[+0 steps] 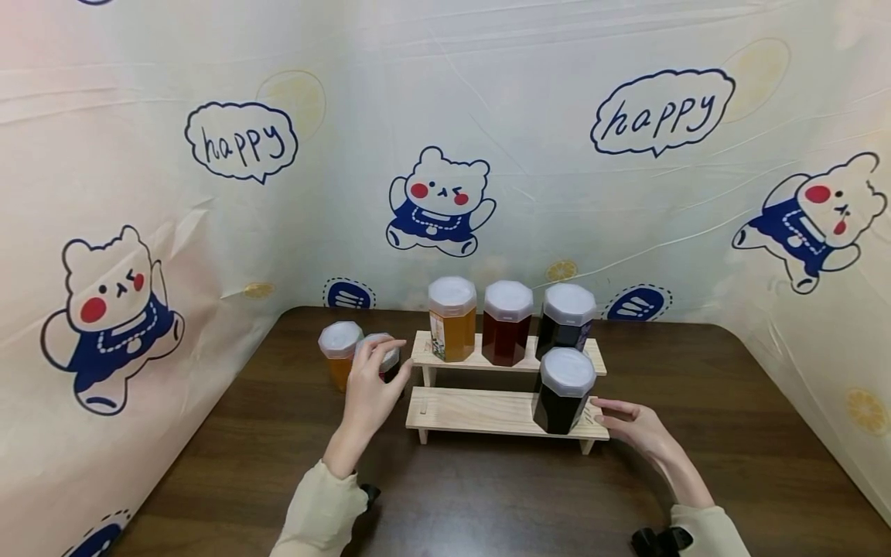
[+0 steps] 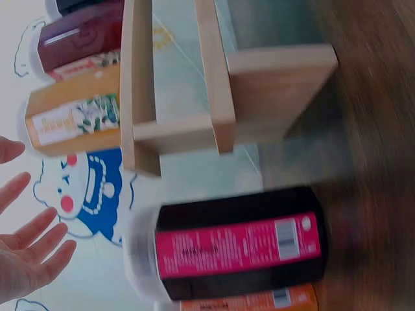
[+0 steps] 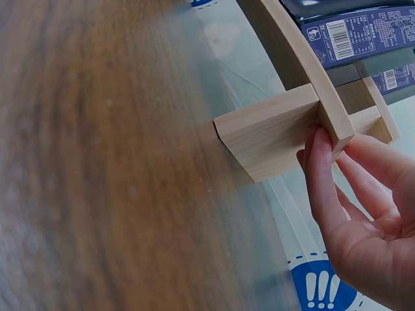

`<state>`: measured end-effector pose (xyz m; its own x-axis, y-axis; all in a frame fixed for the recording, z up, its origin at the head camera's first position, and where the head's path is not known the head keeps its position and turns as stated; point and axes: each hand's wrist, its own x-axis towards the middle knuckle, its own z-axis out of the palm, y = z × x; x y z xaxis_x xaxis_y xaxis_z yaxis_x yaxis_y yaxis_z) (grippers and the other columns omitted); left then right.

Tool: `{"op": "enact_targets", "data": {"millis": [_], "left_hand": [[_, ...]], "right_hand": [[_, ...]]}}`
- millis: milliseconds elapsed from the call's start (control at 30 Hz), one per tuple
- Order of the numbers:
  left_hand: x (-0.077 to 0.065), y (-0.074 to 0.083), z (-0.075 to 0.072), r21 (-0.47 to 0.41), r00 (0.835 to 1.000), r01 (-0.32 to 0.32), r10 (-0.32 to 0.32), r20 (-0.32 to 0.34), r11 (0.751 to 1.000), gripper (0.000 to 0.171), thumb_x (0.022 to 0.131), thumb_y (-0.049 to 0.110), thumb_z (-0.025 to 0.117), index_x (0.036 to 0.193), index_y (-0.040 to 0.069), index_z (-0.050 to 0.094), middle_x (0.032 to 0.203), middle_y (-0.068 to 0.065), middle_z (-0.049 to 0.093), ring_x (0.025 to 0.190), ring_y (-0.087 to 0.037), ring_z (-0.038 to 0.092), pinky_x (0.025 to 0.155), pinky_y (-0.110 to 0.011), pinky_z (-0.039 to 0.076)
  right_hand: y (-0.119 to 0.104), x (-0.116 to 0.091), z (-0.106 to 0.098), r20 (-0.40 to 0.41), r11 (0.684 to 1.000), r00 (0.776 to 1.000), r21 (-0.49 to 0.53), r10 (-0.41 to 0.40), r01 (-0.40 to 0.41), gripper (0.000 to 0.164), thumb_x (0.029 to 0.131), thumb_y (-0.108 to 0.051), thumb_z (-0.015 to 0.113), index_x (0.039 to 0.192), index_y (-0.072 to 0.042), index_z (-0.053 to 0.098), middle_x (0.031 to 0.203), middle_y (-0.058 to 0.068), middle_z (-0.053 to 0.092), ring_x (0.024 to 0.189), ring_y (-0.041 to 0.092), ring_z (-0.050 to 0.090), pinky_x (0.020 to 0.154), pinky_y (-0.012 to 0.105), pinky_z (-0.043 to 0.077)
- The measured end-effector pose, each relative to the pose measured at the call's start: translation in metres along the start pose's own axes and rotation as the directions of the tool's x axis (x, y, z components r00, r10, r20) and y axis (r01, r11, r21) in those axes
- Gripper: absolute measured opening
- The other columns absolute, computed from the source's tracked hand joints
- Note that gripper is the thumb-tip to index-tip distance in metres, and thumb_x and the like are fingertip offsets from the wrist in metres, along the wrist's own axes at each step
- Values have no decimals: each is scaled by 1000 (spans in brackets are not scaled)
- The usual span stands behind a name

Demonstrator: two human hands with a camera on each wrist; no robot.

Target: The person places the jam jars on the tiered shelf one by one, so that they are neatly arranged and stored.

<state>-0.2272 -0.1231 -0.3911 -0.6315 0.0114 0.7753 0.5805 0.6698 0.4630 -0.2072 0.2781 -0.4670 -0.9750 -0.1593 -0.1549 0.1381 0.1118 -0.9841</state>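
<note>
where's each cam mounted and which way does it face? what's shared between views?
Head: worn on the head, looks forward and down at the brown wooden table and two-step pale wooden rack; both hands and cream sleeves show.
Left wrist: on the left wrist, image rolled sideways, faces the dark jar with pink label and the rack's end; left hand fingers show.
Right wrist: on the right wrist, faces the rack's right end; right hand touches it.
Shared: all three show the rack.

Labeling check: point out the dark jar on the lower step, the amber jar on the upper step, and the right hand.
dark jar point(image 1: 562, 398), head view, front wall.
amber jar point(image 1: 452, 331), head view, body.
right hand point(image 1: 635, 427), head view, back.
</note>
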Motion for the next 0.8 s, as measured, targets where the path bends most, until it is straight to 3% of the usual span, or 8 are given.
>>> {"op": "enact_targets", "data": {"millis": [200,400,500,800], "left_hand": [[-1,-15,-13,29,999,14,-13,-42,999,30,68,4,72,96,0,63,103,-20,54,97,-33,49,79,-46,41],[-1,-32,-23,47,996,40,-36,-85,998,33,66,2,72,97,-1,62,104,-22,52,95,-33,46,72,-41,40],[-1,-43,-26,47,994,50,-45,-98,998,33,66,0,70,97,-3,61,104,-24,50,97,-36,45,78,-45,38],[0,-71,-34,55,988,127,-121,-93,990,38,66,-2,70,102,-3,58,108,-26,45,100,-39,40,83,-49,32]], "right_hand": [[-1,0,0,5,1000,1000,23,-13,13,51,83,-11,61,123,14,42,107,-6,59,91,-2,54,75,22,47],[-1,-1,1,-3,1000,1000,20,-12,12,50,83,-11,61,122,14,42,107,-5,60,90,-2,54,75,21,47],[0,0,1,-5,1000,1000,19,-15,15,50,82,-11,61,122,14,43,105,-6,60,90,-2,55,74,21,47],[1,0,1,-12,1000,1000,7,-1,1,46,82,-12,62,120,9,48,106,-7,59,90,-1,55,74,21,47]]}}
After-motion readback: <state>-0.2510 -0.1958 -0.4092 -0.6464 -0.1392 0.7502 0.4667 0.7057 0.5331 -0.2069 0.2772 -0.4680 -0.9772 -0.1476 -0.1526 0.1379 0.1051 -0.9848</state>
